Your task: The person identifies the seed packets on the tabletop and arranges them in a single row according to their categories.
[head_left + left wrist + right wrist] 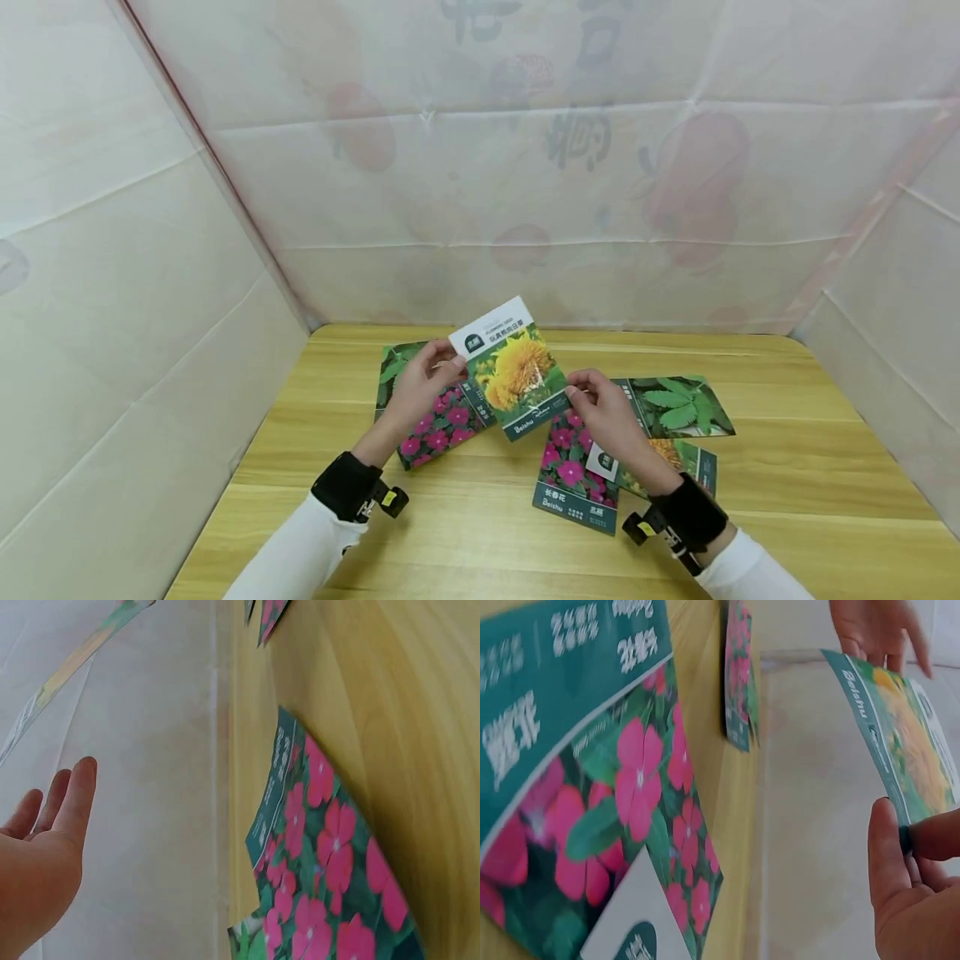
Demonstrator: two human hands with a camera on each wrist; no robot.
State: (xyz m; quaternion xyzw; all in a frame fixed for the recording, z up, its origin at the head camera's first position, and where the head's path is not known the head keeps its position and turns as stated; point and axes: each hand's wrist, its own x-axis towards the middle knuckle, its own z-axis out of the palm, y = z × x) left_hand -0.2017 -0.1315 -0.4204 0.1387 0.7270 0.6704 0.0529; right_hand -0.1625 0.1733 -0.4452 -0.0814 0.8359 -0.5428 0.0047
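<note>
A Beishu sunflower packet [517, 371], yellow double bloom facing up, is held tilted above the table [450, 542] at the centre of the frame; the right hand [611, 412] pinches its lower right corner between thumb and fingers, while the left hand [420, 383] is at its upper left corner with thumb and fingers apart, the fingers stretched out in the left wrist view, though I cannot tell whether they touch the packet. Beneath the left hand, left of centre, a pink periwinkle packet [437, 433] lies partly over a green-leaf packet [392, 371]. Right of centre, another periwinkle packet [573, 475] lies with its dark titled end toward the bottom of the frame, and the white end of a second sunflower packet [686, 457] overlaps it, partly hidden under the right wrist. A second green-leaf packet [682, 408] lies just above that one, its leaf end pointing right. Black wristbands [348, 485] and white sleeves [300, 546] show on both arms, and pale printed sheeting [480, 192] with creases fills the upper part of the frame behind the table
</note>
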